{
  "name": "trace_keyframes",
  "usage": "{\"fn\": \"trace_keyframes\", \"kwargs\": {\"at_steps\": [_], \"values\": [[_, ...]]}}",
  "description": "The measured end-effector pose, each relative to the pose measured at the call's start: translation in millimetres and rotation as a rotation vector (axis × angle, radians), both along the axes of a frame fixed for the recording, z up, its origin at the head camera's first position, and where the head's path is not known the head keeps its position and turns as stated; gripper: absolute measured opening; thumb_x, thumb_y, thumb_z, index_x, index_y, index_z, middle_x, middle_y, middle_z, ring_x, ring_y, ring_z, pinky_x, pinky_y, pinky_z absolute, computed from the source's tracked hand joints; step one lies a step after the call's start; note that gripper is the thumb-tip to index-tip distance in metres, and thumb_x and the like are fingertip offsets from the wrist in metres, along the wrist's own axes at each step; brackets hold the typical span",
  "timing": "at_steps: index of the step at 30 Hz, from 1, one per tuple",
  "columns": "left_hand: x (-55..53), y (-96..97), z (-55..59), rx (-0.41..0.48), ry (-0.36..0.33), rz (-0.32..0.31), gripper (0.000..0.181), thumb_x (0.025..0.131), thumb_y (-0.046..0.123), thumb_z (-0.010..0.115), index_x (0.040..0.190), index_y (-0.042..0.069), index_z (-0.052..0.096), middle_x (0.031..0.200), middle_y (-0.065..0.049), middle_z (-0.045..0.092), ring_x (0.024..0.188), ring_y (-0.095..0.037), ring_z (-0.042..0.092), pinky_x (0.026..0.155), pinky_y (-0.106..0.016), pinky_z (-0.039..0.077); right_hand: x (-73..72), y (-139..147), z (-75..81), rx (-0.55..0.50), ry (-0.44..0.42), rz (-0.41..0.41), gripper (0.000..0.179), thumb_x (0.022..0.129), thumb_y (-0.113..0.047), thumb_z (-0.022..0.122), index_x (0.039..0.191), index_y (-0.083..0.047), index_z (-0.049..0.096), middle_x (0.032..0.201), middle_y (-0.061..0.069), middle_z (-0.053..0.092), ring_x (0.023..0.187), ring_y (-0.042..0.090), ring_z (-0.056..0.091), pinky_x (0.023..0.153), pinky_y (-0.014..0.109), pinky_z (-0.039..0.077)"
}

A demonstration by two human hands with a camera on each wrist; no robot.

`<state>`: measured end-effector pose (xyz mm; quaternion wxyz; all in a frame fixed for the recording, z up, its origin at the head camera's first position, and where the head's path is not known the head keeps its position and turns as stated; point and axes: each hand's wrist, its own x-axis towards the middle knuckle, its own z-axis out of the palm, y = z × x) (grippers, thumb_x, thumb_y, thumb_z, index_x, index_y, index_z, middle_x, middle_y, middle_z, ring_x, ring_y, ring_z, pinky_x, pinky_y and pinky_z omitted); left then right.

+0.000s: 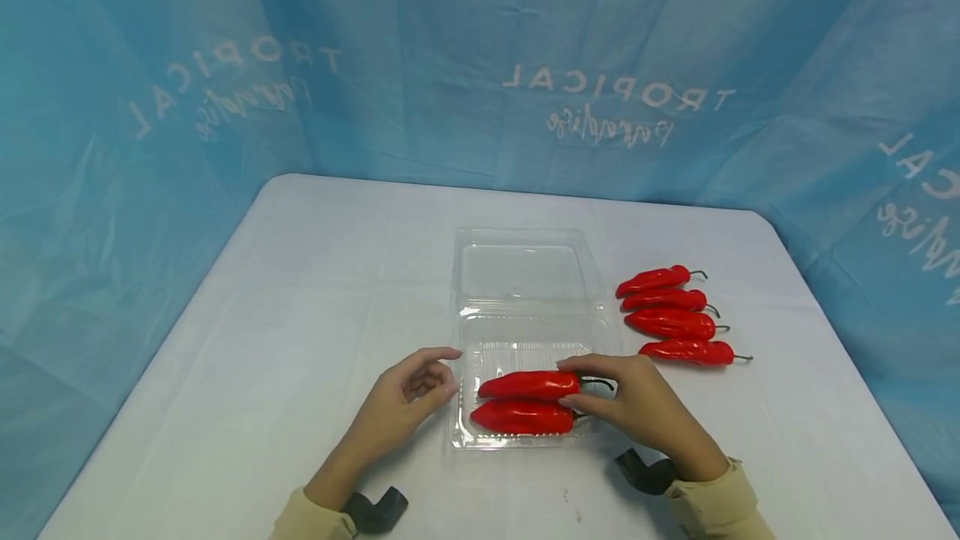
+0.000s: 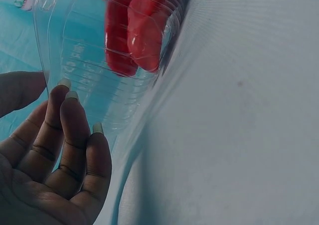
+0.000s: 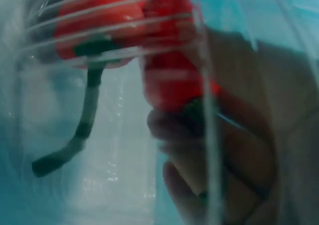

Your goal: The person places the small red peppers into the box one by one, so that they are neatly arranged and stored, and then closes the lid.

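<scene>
Tan sleeves (image 1: 716,502) rest at the near side of the white counter (image 1: 322,290). At left, the left hand (image 1: 397,402) lies at the left rim of a clear box (image 1: 498,336), its fingers loosely curled, thumb and index apart. Mid-counter, the box is open, its lid (image 1: 519,272) folded back toward the far edge. Inside its base lie a far pepper (image 1: 525,385) and a near pepper (image 1: 521,417), both red. The right hand (image 1: 637,402) pinches the far pepper by its stem end. Toward the counter's right edge, four peppers (image 1: 670,324) lie in a row, stems rightward.
</scene>
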<state>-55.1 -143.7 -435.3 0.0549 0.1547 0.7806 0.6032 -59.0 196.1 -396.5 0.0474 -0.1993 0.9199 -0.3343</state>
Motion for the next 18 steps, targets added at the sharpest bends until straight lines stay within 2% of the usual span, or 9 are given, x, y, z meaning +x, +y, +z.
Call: {"fn": "trace_keyframes", "kwargs": {"at_steps": [7, 11, 15, 18], "values": [[0.4, -1.1, 0.0, -0.005, -0.004, 0.007, 0.041, 0.095, 0.022, 0.075, 0.134, 0.013, 0.063, 0.098, 0.000, 0.067, 0.090, -0.019, 0.065, 0.085, -0.026, 0.056, -1.6, -8.8, -6.2, 0.100, 0.049, 0.027, 0.049, 0.086, -0.039, 0.083, 0.130, -0.023, 0.072, 0.117, -0.013, 0.073, 0.107, 0.009, 0.070, 0.090, 0.037, 0.058], [0.9, -1.8, 0.1, -0.002, -0.005, 0.007, 0.040, 0.095, 0.023, 0.075, 0.134, 0.015, 0.064, 0.098, 0.000, 0.067, 0.090, -0.018, 0.065, 0.085, -0.026, 0.056, -0.5, -14.0, -4.6, 0.162, 0.066, 0.051, 0.050, 0.087, -0.031, 0.084, 0.133, -0.022, 0.070, 0.121, -0.009, 0.072, 0.116, 0.020, 0.068, 0.096, 0.046, 0.054], [0.0, -2.0, 1.4, -0.004, -0.003, 0.005, 0.040, 0.095, 0.023, 0.075, 0.133, 0.015, 0.064, 0.098, 0.000, 0.068, 0.090, -0.018, 0.065, 0.084, -0.027, 0.056, 2.1, -11.6, 0.5, 0.109, 0.087, 0.039, 0.052, 0.088, -0.022, 0.083, 0.137, -0.020, 0.068, 0.127, -0.006, 0.070, 0.120, 0.022, 0.066, 0.096, 0.048, 0.053], [-1.7, -2.1, 2.9, -0.013, 0.003, -0.001, 0.039, 0.095, 0.022, 0.075, 0.132, 0.016, 0.065, 0.098, 0.001, 0.067, 0.089, -0.018, 0.065, 0.083, -0.026, 0.056, 6.5, -2.3, 6.1, 0.036, 0.160, -0.017, 0.051, 0.087, -0.017, 0.083, 0.136, -0.020, 0.068, 0.127, -0.005, 0.070, 0.116, 0.018, 0.068, 0.090, 0.042, 0.057]]}}
